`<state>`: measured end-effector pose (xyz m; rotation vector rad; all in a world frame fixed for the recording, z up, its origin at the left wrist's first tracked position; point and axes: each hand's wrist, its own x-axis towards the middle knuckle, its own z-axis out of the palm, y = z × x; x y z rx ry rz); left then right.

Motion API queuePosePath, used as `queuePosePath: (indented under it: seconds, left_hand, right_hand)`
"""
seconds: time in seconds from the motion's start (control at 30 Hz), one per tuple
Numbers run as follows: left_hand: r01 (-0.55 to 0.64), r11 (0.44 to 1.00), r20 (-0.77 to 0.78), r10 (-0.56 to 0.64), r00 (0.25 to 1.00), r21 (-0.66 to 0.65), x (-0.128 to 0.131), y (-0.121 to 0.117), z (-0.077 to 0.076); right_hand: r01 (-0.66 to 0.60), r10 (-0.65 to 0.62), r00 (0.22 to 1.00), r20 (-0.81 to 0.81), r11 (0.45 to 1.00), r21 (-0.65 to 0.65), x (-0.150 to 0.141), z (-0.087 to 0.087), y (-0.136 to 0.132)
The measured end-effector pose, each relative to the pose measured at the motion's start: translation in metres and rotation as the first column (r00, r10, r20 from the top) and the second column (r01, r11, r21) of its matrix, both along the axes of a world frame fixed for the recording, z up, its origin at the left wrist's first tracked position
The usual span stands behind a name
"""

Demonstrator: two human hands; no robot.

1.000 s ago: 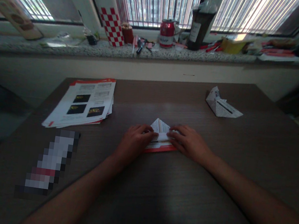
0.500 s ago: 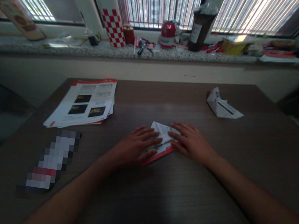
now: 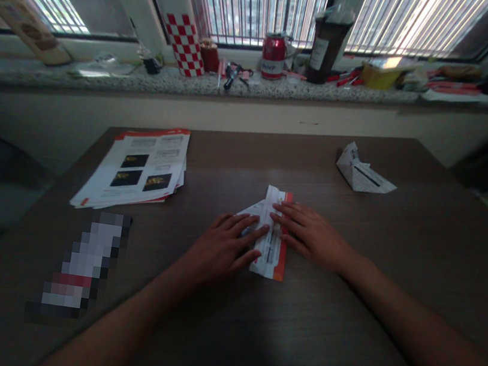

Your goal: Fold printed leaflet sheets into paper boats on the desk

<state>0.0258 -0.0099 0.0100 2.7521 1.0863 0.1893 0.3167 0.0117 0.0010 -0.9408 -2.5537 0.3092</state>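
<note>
A folded sheet of printed paper (image 3: 269, 256) with an orange-red strip along its right side lies flat on the table between my hands. My left hand (image 3: 228, 244) rests over its left part, fingers spread and stretched to the right. From the right, my right hand (image 3: 310, 231) lies with extended fingers on the strip's upper half. Neither hand is closed round the paper. The hands cover some of the folds. Farther back on the right stands another folded paper piece (image 3: 361, 172), with a raised point at its left end.
Printed sheets (image 3: 147, 163) lie stacked at the table's back left. A pixelated, phone-shaped object (image 3: 87, 264) is in front of them. On the windowsill (image 3: 238, 94) stand a checkered bottle (image 3: 184, 41), a red can (image 3: 273, 60) and a dark cup (image 3: 329, 46).
The folded paper has turned, so its red edge now runs upright on the right instead of slanting along the front. My left hand has shifted slightly; the right remains nearly in place.
</note>
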Motion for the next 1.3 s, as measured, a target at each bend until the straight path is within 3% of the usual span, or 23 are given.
queuePosePath:
  seconds: [0.37,1.3]
  left_hand:
    - [-0.015,1.0,0.013,0.015,1.0,-0.001,0.006,-0.008,0.001]
    - [0.004,1.0,-0.013,-0.004,1.0,-0.03,0.0,-0.011,0.004]
  right_hand:
    - [-0.091,0.089,0.996,-0.016,0.988,-0.127,0.0,-0.008,-0.006]
    - [-0.035,0.05,0.993,0.103,0.99,-0.135,-0.004,-0.009,-0.013]
